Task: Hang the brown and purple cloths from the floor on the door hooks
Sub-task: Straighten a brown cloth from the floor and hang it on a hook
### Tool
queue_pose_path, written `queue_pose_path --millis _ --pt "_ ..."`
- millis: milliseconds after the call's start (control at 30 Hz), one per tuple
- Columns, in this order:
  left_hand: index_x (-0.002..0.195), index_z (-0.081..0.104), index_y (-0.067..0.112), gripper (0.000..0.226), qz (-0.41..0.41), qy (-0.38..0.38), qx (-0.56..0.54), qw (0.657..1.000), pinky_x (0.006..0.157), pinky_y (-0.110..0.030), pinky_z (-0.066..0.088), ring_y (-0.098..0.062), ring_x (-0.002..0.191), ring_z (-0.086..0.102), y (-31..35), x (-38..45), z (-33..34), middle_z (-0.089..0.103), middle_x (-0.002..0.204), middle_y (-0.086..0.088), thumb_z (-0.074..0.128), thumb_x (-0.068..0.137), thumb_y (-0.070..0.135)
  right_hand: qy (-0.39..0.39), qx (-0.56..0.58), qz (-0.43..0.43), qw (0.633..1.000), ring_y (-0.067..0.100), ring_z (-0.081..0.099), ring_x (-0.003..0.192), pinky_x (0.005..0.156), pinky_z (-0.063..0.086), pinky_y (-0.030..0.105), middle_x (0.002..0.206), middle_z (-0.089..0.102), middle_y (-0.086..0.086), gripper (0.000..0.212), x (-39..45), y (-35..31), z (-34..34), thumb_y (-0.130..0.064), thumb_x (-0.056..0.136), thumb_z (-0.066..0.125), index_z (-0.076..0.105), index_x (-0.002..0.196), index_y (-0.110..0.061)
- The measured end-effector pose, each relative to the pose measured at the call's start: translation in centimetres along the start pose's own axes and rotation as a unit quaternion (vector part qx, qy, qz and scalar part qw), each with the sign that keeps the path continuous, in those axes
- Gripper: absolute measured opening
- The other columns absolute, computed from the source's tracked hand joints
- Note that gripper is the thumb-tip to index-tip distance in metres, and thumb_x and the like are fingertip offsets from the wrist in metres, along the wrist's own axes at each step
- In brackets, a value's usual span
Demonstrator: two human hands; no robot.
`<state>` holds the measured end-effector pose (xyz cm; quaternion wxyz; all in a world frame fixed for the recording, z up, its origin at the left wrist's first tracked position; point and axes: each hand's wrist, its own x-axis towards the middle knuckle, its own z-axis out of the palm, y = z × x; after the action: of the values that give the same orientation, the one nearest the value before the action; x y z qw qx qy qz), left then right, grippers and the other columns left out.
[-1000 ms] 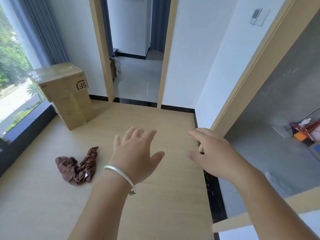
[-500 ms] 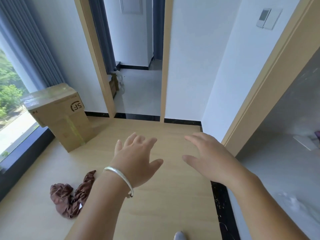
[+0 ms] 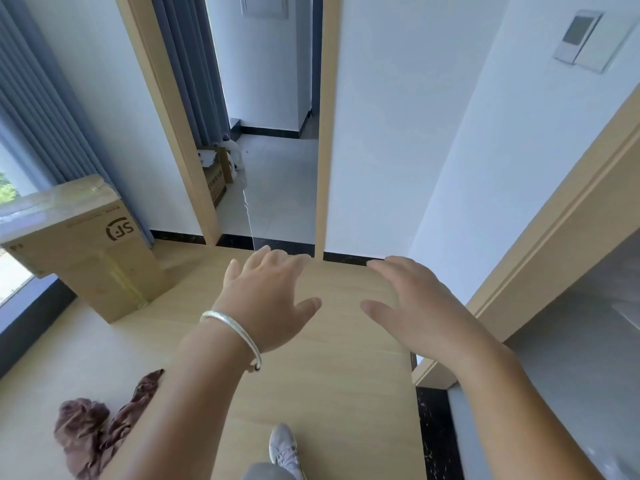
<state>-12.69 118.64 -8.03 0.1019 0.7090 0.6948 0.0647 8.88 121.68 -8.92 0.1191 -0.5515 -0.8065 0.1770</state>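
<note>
Lying crumpled: brown cloth (image 3: 91, 433), floor (image 3: 329, 375).

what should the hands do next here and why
Probably lower the left hand toward the brown cloth. Both hands are open and hold nothing, the right hand too, and the cloth lies crumpled on the wooden floor, partly behind the left forearm.

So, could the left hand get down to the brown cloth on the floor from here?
Probably yes. The brown cloth lies in the open on the floor, below and left of the left forearm. The left hand is open, holds nothing, and nothing stands between them, though it would need a low reach.
</note>
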Motion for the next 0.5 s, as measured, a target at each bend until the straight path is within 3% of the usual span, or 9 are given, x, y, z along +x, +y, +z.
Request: queue_pose_path --millis 333,500 --pt "0.148 0.02 0.035 0.065 0.032 0.002 -0.042 0.999 0.118 -0.049 0.01 -0.016 0.144 0.011 -5.1 19.2 -0.6 0.032 0.147 0.007 0.042 0.091 0.058 0.0 -0.042 0.006 0.999 0.004 0.02 0.139 0.11 0.021 0.024 0.149 0.03 -0.015 0.056 17.9 1.3 -1.0 -0.045 0.093 0.051 0.033 0.145 -0.032" --pt "0.139 0.032 0.032 0.055 0.029 0.017 -0.051 0.998 0.114 -0.049 0.019 -0.017 0.137 0.024 -9.8 26.8 -2.5 0.041 0.133 0.007 0.042 0.091 0.056 0.005 -0.053 0.005 0.999 0.003 0.016 0.142 0.112 0.019 0.025 0.152 0.028 -0.015 0.056 27.2 0.2 -1.3 -0.041 0.093 0.052 0.033 0.146 -0.033"
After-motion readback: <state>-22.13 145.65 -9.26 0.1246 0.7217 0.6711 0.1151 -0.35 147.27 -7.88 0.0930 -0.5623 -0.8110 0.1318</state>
